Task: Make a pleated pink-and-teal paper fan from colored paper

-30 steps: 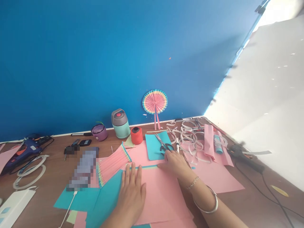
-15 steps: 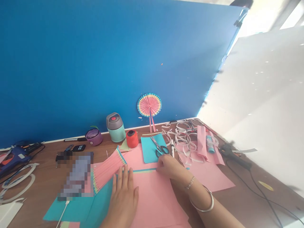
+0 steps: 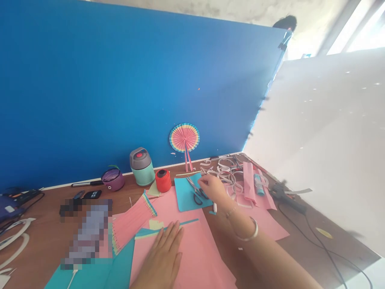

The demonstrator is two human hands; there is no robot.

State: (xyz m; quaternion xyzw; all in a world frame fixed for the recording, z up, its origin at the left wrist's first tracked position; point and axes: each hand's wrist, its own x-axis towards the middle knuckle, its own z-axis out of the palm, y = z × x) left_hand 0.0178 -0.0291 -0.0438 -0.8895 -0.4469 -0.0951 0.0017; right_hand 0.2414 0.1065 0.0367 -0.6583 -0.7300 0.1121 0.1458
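My left hand (image 3: 165, 257) lies flat, fingers stretched out, on a pink paper sheet (image 3: 201, 253) with thin yellow and blue bands along its top edge. Over the scissors (image 3: 197, 192), my right hand (image 3: 213, 188) is curled with its fingers together; whatever they hold is hidden. The scissors rest on a blue card (image 3: 182, 196). The white end of a marker (image 3: 214, 207) shows just below my right hand. Left of the sheet is a pleated pink paper strip (image 3: 132, 220) with banded ends. Blue paper (image 3: 87, 273) lies under it.
A finished paper fan (image 3: 184, 137) leans on the blue wall. Near it stand a red thread spool (image 3: 163, 180), a mint flask (image 3: 142, 168) and a purple cup (image 3: 113, 178). Curled white strips (image 3: 227, 174), a glue stick (image 3: 258, 184) and a corded glue gun (image 3: 288, 198) lie right.
My right hand has left the sheet's top edge and moved up to the scissors and marker. My left hand has shifted right on the sheet. The view has tilted slightly.
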